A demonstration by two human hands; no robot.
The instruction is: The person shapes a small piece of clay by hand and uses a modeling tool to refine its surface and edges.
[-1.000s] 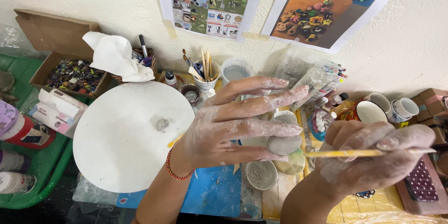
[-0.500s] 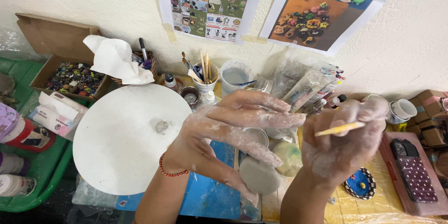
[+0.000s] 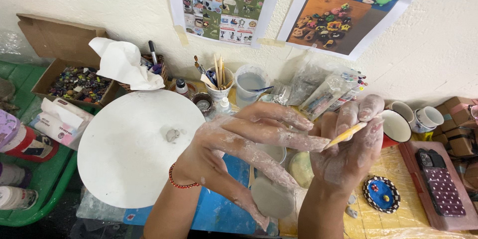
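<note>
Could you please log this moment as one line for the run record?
left hand: fingers spread, clay-smeared | right hand: grips yellow stick | below hands: grey clay disc | beside: white round board

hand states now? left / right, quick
Left hand: open, fingers spread, clay-smeared, holding nothing.
Right hand: closed on a thin yellow wooden stick.

left hand [image 3: 234, 144] splayed, clay-smeared — right hand [image 3: 348, 154] pinch grip

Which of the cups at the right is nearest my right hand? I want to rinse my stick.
The red cup with the white inside, right beside your right hand; the two white cups stand farther right, toward the wall.
</note>
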